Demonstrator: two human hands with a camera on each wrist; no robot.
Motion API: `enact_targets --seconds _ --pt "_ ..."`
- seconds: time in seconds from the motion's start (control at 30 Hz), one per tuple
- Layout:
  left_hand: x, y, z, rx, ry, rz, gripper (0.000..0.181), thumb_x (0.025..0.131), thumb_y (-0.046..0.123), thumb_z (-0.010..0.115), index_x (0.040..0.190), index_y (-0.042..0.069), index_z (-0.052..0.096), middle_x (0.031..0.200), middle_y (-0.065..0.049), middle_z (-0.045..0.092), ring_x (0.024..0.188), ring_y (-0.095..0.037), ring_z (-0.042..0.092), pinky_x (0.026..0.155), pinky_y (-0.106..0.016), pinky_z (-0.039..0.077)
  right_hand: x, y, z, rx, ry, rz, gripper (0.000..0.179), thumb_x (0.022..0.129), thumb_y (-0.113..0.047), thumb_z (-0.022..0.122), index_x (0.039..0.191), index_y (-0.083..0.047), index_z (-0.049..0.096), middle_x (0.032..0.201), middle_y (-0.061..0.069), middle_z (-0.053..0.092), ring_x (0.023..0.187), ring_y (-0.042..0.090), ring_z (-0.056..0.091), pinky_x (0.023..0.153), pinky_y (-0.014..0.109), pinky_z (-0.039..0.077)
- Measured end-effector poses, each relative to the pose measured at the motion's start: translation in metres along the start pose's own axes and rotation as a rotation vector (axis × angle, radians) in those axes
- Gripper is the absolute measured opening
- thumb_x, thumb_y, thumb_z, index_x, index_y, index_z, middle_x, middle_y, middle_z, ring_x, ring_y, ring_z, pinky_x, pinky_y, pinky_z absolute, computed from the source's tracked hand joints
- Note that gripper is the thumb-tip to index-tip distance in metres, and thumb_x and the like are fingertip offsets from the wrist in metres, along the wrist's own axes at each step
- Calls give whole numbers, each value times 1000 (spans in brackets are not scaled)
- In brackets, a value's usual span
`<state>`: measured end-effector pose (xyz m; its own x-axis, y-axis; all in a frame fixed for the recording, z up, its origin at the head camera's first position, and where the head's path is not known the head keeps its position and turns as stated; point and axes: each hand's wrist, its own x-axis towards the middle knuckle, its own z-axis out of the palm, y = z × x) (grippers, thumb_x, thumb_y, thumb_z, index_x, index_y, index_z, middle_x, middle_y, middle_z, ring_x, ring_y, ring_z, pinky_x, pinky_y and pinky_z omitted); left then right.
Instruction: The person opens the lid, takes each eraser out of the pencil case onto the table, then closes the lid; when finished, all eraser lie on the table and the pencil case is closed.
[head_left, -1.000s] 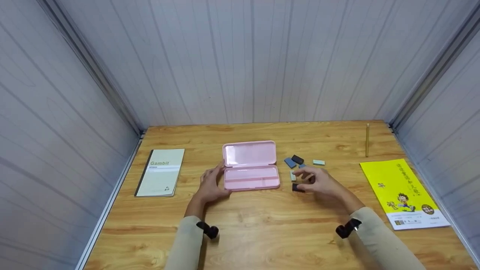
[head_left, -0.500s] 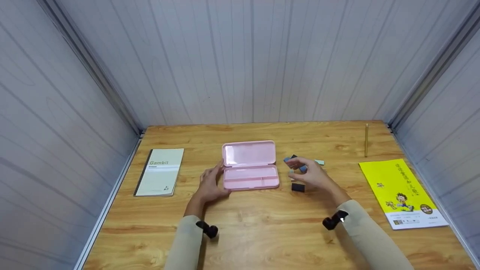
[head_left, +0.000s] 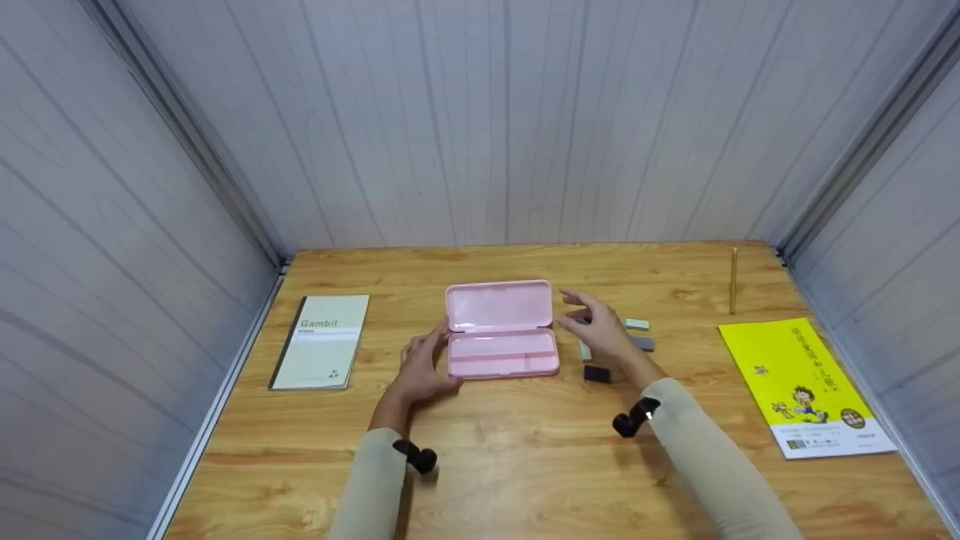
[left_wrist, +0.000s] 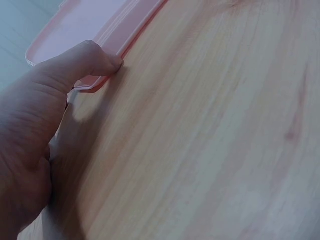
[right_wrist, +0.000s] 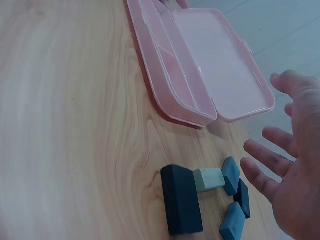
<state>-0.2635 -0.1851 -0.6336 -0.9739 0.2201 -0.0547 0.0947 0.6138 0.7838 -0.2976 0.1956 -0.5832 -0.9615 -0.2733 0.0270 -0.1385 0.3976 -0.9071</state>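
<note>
A pink pencil case (head_left: 501,360) lies with its lid (head_left: 499,306) raised and its divided tray facing up. My left hand (head_left: 421,369) holds its left end; in the left wrist view the thumb (left_wrist: 95,57) is bent against the near corner. My right hand (head_left: 600,330) hovers beside the lid's right edge, fingers spread apart and nothing in them. Beneath and around it lie several erasers: a black one (head_left: 597,374) nearest, a pale green one (right_wrist: 209,179) beside it, and blue and dark ones (right_wrist: 231,176) partly covered by the hand in the head view.
A notebook (head_left: 321,341) lies at the left of the wooden table (head_left: 495,465). To the right are a yellow booklet (head_left: 802,382) and a pencil (head_left: 734,281) behind it. Another pale green eraser (head_left: 637,324) sits right of the hand. Pale panels (head_left: 480,127) enclose the table's back and sides.
My right hand has moved left and away from me, from over the erasers to the lid's right edge, its fingers spreading. The left hand has stayed on the pencil case.
</note>
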Motion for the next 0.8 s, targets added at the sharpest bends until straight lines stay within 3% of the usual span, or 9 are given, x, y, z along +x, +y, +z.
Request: enact_targets --seconds 0.07,0.37,0.67,0.8 --pt "0 1 0 4 -7 0 124 80 23 96 181 22 25 176 -12 54 163 -42 35 140 -65 5 4 1 2 18 -1 20 67 113 -21 69 172 -7 43 174 27 48 151 48 59 120 62 55" --pt "1 1 3 -5 -10 -2 123 80 26 97 181 24 26 177 -9 53 161 -40 36 140 -66 6 15 0 10 90 -9 78 72 112 -23 72 175 -11 39 177 23 46 155 47 56 120 56 55" --pt "2 -1 3 6 0 25 124 78 26 97 181 22 28 177 -9 53 158 -42 38 136 -65 14 17 -4 15 96 -12 32 70 109 -15 74 171 -1 44 168 29 55 146 49 63 104 28 61" --pt "3 -2 3 6 -4 12 124 79 27 98 181 24 27 177 -9 53 160 -41 36 138 -64 9 17 -3 15 103 -13 24 70 109 -14 73 171 0 43 166 31 55 143 50 65 100 25 61"
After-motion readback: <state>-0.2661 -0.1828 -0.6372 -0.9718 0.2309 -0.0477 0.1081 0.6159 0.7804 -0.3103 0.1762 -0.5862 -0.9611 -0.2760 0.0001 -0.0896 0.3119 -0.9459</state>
